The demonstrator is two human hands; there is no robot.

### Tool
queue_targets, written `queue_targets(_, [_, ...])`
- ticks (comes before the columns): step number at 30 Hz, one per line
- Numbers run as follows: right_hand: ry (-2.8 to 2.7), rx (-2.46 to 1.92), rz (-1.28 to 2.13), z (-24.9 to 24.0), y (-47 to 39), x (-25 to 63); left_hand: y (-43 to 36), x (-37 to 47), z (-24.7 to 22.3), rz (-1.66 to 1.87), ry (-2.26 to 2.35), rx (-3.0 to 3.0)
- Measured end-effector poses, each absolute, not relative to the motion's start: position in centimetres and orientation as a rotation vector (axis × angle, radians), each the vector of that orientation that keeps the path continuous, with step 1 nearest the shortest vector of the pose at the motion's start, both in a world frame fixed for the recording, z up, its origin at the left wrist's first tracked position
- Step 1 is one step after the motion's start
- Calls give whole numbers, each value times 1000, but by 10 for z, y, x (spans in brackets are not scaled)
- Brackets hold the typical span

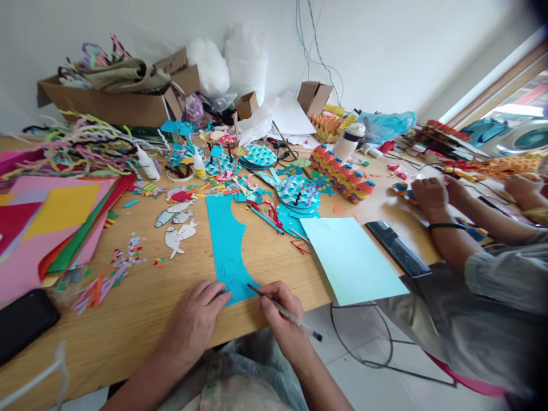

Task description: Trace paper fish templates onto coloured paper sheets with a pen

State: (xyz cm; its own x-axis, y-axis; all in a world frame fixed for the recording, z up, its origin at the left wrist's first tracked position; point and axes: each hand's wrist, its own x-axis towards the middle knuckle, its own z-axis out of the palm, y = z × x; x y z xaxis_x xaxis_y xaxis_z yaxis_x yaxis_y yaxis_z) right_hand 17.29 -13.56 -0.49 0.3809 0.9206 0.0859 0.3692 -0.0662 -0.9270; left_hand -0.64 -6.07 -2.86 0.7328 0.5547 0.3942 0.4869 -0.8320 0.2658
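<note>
My right hand (pixel 285 317) is closed around a slim pen (pixel 291 317) with a clear barrel and dark ends. The pen's tip points at a strip of blue paper (pixel 226 234) lying at the table's front edge. Fish-like line drawings show on the lower part of this strip, whose right side is cut in a curve. Resting on the strip's lower left corner, my left hand (pixel 199 314) lies with fingers stretched out and presses the paper down. Left of the strip lie several cut-out paper fish (pixel 175 225), some with drawn details.
Coloured paper sheets (pixel 55 222) and a black phone (pixel 26 322) lie left. A pale sheet (pixel 351 260) overhangs the front edge beside a dark case (pixel 398 248). Glue bottles (pixel 148 164) and blue paper crafts (pixel 297 191) stand farther back. A co-worker's hands (pixel 430 197) are at right.
</note>
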Motion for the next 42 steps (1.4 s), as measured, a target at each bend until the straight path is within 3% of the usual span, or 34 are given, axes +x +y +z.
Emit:
queue_targets(9, [-1440, -1564, 650, -10, -137, 171, -59, -4, -25, 724, 824, 2776])
queue_targets(42, [-1456, -1594, 582, -15, -137, 172, -62, -2, -23, 737, 877, 2753])
